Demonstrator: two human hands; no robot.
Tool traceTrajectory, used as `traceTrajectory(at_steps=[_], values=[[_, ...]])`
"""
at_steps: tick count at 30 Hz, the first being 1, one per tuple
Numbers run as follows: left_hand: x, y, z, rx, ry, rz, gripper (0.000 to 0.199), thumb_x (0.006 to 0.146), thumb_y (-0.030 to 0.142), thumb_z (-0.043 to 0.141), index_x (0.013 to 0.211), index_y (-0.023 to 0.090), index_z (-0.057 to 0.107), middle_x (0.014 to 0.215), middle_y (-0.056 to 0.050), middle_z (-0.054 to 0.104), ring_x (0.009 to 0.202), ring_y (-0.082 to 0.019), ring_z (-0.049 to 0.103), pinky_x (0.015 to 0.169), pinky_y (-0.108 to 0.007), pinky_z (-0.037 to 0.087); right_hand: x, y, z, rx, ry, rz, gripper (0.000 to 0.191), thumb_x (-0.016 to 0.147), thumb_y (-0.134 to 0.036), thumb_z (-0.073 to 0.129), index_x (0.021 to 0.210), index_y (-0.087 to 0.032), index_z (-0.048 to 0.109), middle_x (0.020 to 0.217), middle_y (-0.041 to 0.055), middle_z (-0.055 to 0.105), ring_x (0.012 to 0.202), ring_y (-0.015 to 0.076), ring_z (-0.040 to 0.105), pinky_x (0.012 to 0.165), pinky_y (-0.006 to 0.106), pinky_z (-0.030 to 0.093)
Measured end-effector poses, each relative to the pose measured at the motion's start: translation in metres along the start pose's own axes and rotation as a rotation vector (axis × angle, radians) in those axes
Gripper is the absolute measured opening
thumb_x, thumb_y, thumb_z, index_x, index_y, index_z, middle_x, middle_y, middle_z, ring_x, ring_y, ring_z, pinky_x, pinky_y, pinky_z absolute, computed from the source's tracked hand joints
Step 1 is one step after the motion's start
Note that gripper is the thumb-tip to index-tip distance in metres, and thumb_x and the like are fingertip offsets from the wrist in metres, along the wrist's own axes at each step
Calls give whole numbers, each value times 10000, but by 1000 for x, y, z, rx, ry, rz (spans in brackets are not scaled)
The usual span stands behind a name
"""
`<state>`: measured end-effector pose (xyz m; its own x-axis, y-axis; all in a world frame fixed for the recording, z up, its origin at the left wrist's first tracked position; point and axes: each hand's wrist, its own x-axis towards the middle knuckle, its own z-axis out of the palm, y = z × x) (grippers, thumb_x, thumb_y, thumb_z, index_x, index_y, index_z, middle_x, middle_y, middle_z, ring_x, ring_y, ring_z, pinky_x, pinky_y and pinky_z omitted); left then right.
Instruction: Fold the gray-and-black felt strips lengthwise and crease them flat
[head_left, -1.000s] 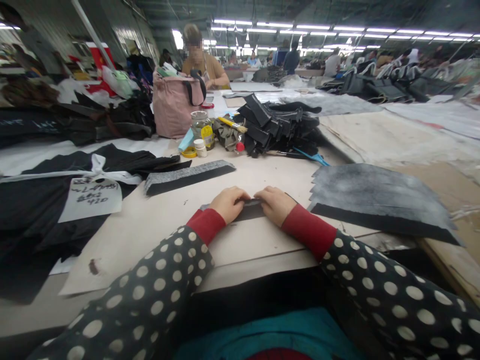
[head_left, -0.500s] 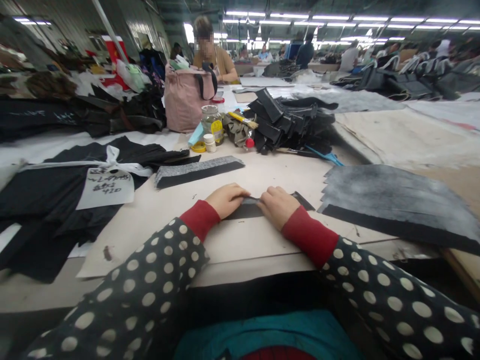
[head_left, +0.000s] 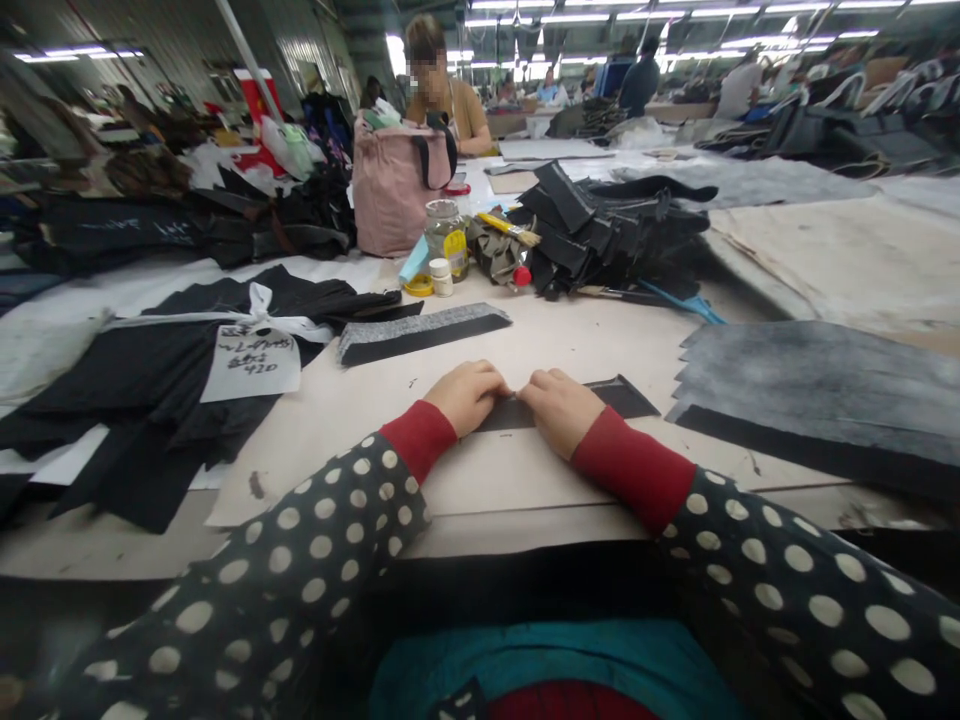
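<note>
A dark strip of leather-like material (head_left: 508, 414) lies on the pale work board (head_left: 457, 480) in front of me. My left hand (head_left: 466, 392) pinches its upper edge, fingers closed. Close beside it, my right hand (head_left: 559, 405) pinches the same edge, with the two sets of fingertips almost meeting. The strip's right end sticks out beyond my right hand, with a raised or folded upper edge. Behind my left hand lies a stack of grey-and-black strips (head_left: 424, 333). To the right is a fanned stack of grey pieces (head_left: 817, 390) with black front edges.
At the left lies a black fabric bundle (head_left: 172, 370) tied with white, bearing a handwritten tag (head_left: 251, 365). Further back stand a pink bag (head_left: 394, 195), a glass jar (head_left: 448, 240), a yellow brush (head_left: 506, 228) and a heap of black pieces (head_left: 592, 235). A co-worker (head_left: 465, 105) sits beyond.
The whole view has shifted, so the scene sits further right. My fingertips have come closer together along the strip's upper edge, and more of its right end shows.
</note>
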<state>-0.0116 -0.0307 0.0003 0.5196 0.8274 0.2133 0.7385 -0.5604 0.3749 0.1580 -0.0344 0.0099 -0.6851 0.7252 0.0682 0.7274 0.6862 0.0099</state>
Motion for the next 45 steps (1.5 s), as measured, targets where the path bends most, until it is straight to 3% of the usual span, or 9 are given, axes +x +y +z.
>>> traceTrajectory(at_steps=[4,8,14,18,24,29,34,40,45], values=[[-5,-9,-8,-37,-79,53,278,751,109,420,938,195,606,916,-34,555,884,-141,502,845,-284,391,1,-8,-3,-69,14,25,241,820,-206,375,826,-111,596,824,117,546,815,221,474,733,312,352],[-16,-19,-20,-143,-92,-46,289,745,141,457,1009,176,570,937,-32,556,910,-132,508,867,-272,391,2,-10,-3,-66,50,72,249,825,-273,394,846,-115,585,839,114,545,837,227,476,744,310,354],[-24,-18,-20,-158,-13,-172,241,693,128,500,913,156,594,875,-20,563,848,-134,524,803,-265,423,13,-9,1,122,30,71,256,765,-139,433,982,-143,568,937,90,542,880,184,477,787,274,345],[-23,-18,-14,-134,21,-137,226,683,96,480,866,151,601,856,-19,558,845,-131,518,805,-261,419,20,-9,2,224,13,3,356,710,-55,417,1017,-155,568,966,73,534,904,163,471,798,252,347],[-29,-12,-17,174,-70,14,265,754,97,387,908,178,587,937,-46,539,874,-160,477,818,-300,397,16,-22,2,44,19,-74,260,780,-83,358,888,-111,593,879,112,532,856,214,457,759,307,361],[-35,0,-21,393,-149,48,287,811,146,332,1019,174,527,999,-68,528,890,-184,459,807,-331,394,15,-28,5,-12,47,-58,241,816,-124,348,883,-118,579,876,116,527,848,213,457,737,307,373],[-35,3,-22,393,-147,24,264,837,228,338,1015,193,530,978,-59,527,884,-172,468,807,-320,396,7,-12,2,-4,55,33,243,831,-288,399,840,-141,593,854,92,538,832,194,475,732,291,379],[-33,-6,-26,211,-132,-32,249,800,260,413,999,208,555,976,-51,521,907,-173,473,834,-318,380,-21,23,-6,18,11,37,272,839,-291,378,855,-142,605,871,88,541,812,168,489,758,278,372],[-31,-20,-31,-35,-113,-279,465,690,280,533,1134,162,456,953,-52,526,820,-164,502,761,-297,411,-38,34,-17,42,-69,5,254,799,-239,429,946,-140,611,905,103,557,835,182,512,779,285,377]])
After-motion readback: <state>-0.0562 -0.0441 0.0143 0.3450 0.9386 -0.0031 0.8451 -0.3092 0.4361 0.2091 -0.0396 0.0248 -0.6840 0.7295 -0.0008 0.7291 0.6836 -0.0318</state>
